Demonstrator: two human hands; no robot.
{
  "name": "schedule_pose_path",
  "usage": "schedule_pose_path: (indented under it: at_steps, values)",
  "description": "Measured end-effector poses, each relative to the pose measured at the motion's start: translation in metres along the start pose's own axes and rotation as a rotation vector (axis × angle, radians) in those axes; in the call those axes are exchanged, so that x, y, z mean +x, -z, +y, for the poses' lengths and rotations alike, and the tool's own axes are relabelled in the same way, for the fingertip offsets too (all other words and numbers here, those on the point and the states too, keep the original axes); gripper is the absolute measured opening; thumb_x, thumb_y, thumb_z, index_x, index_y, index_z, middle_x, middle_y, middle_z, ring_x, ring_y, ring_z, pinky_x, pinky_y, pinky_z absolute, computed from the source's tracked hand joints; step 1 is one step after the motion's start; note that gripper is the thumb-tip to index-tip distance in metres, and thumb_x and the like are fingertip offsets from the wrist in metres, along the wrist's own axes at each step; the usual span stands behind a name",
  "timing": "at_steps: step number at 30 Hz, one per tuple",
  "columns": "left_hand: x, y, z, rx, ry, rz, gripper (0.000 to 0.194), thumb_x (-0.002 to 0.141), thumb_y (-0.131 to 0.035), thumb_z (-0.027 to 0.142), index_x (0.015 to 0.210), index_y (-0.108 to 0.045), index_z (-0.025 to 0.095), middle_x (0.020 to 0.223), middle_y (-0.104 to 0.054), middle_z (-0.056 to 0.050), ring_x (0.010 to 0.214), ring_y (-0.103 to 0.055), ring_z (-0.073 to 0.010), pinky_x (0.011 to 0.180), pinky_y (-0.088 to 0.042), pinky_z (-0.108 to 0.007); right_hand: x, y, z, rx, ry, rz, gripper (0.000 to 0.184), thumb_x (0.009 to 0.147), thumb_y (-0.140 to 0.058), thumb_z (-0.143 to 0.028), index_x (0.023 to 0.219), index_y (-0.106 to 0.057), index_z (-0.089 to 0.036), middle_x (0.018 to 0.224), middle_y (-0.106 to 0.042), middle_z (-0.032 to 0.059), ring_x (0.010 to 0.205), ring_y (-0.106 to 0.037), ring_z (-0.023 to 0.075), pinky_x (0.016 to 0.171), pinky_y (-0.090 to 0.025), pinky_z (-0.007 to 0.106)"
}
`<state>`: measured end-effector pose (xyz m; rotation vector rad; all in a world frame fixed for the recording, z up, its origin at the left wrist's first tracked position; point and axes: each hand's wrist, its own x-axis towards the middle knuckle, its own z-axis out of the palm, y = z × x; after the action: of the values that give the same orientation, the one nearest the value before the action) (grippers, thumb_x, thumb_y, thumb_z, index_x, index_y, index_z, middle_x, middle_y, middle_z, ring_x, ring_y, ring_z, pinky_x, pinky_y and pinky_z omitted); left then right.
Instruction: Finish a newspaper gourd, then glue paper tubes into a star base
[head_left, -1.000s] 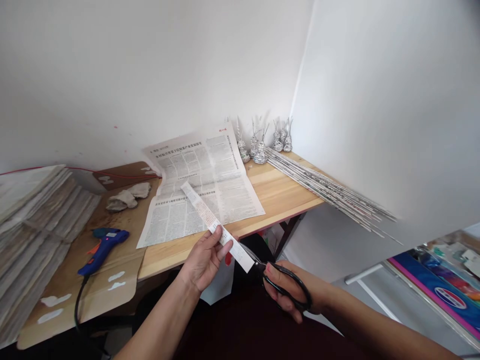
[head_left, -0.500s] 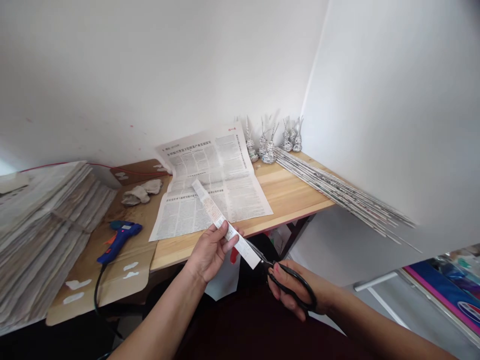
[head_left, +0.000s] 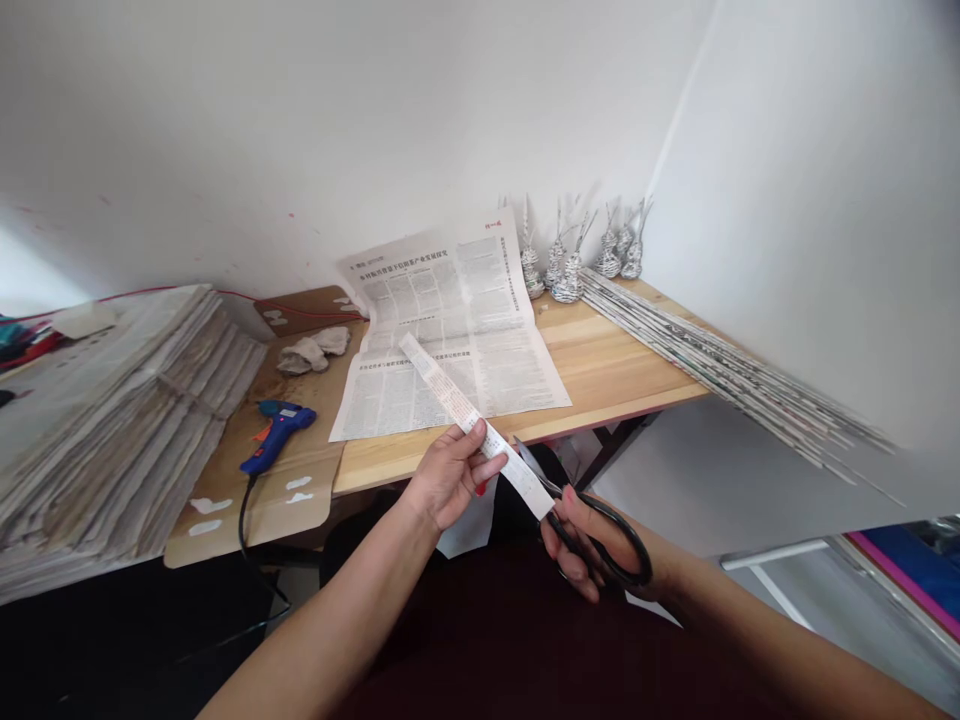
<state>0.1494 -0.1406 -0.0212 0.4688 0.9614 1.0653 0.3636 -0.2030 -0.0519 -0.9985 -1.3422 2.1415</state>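
Between thumb and fingers, my left hand (head_left: 457, 468) grips a long folded newspaper strip (head_left: 447, 395), which slants down toward the right. My right hand (head_left: 589, 540) is wrapped round the black handles of a pair of scissors (head_left: 634, 555). The scissors' blades are parted at the strip's lower right end; one blade shows beside the strip and the other is mostly hidden by it. Behind the strip, an open newspaper sheet (head_left: 510, 355) lies on the wooden table (head_left: 622, 365), its far part propped up toward the wall.
A blue glue gun (head_left: 277, 440) rests on cardboard (head_left: 307, 510), beside a crumpled white cloth (head_left: 304, 355). Tied newspapers (head_left: 150, 430) are stacked at left. Several woven paper figures (head_left: 568, 278) stand at the back. Rolled paper sticks (head_left: 720, 375) overhang the table's right edge.
The view has shifted, so the table and its things sit further right and higher. The scissors' blades have spread apart at the strip's end. My left hand still holds the strip.
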Motion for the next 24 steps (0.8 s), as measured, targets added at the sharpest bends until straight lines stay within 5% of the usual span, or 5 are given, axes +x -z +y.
schedule_pose_path:
  at_steps: [24]
  values:
    - [0.000,-0.002,-0.007,-0.069,-0.017,0.067,0.005,0.090,-0.065,0.015,0.088,-0.066,0.011,0.082,-0.069,-0.005,0.070,-0.069,-0.0098,0.070,-0.063,-0.019,-0.012,-0.010,-0.015,-0.217,-0.059,0.153,0.073,0.085,-0.031,-0.085,0.071,-0.053,-0.017,0.047,-0.045,-0.0052,0.032,-0.041,0.0064,0.036,-0.027,0.019]
